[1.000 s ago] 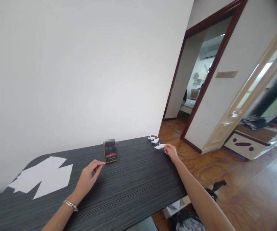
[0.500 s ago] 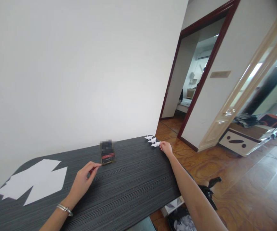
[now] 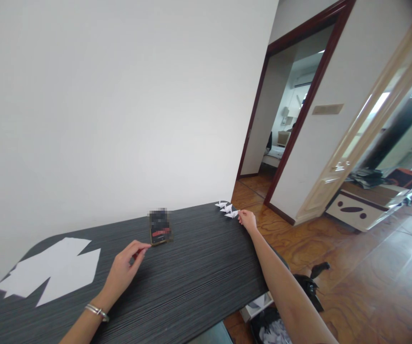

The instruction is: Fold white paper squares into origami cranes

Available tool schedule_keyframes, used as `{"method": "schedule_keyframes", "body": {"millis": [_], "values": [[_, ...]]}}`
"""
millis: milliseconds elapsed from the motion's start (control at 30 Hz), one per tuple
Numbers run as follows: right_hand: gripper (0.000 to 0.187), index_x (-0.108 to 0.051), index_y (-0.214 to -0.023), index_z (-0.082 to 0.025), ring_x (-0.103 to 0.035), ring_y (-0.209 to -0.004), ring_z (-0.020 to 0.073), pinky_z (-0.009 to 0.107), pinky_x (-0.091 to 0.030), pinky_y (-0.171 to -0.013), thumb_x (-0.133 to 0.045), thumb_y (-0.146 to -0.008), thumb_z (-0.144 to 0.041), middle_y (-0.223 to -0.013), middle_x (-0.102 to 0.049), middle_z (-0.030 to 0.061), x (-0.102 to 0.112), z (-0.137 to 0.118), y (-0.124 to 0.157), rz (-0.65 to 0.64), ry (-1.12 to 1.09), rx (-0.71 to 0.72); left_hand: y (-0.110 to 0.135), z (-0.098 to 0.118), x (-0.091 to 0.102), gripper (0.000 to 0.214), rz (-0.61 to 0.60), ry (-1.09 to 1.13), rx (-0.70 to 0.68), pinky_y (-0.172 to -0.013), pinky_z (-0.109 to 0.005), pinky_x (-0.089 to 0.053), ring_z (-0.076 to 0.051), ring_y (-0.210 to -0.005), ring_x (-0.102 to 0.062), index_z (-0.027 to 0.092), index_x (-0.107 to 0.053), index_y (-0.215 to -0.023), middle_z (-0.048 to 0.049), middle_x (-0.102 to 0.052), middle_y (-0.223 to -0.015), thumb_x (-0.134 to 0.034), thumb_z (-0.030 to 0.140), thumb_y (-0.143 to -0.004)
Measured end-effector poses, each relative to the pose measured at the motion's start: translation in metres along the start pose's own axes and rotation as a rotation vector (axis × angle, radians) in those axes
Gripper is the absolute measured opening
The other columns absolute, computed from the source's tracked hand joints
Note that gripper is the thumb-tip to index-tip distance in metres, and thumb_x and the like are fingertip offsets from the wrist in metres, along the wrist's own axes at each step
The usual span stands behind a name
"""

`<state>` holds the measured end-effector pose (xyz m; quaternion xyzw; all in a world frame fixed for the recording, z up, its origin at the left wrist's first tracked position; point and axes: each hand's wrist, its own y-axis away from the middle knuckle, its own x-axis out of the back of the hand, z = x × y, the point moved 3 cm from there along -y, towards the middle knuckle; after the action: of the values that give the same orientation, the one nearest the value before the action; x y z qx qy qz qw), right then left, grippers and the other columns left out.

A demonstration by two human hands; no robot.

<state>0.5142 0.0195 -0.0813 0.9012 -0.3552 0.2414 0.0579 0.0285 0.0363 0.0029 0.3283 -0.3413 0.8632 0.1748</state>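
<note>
My right hand [image 3: 248, 220] reaches to the far right corner of the dark wood-grain table [image 3: 191, 277] and pinches the nearest of three small white folded paper cranes [image 3: 228, 209]. My left hand [image 3: 124, 267] rests over the table's middle, its fingers curled with thumb and forefinger pinched together just short of a phone [image 3: 160, 230] that lies screen up. I see nothing between those fingers. A bracelet circles my left wrist.
Several white paper sheets [image 3: 50, 270] lie overlapped at the table's left end. A white wall backs the table. To the right are a wooden floor, an open doorway [image 3: 288, 119], and a black bag [image 3: 309, 286] under the table's edge.
The view shifted slightly right. My right hand set the paper crane down in line with the other two and stays on it. My left hand has barely moved.
</note>
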Motion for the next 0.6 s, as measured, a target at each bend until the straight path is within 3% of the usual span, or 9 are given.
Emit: {"method": "schedule_keyframes", "body": {"millis": [600], "values": [[0.027, -0.051, -0.109, -0.016, -0.056, -0.091, 0.0196, 0.039, -0.048, -0.076, -0.049, -0.085, -0.027, -0.110, -0.054, 0.0072, -0.0026, 0.0055, -0.0039, -0.023, 0.044, -0.047, 0.0010, 0.0041, 0.0014, 0.021, -0.002, -0.014, 0.011, -0.059, -0.024, -0.041, -0.013, -0.065, -0.051, 0.019, -0.057, -0.092, -0.0028, -0.055, -0.081, -0.041, 0.030, -0.085]]}}
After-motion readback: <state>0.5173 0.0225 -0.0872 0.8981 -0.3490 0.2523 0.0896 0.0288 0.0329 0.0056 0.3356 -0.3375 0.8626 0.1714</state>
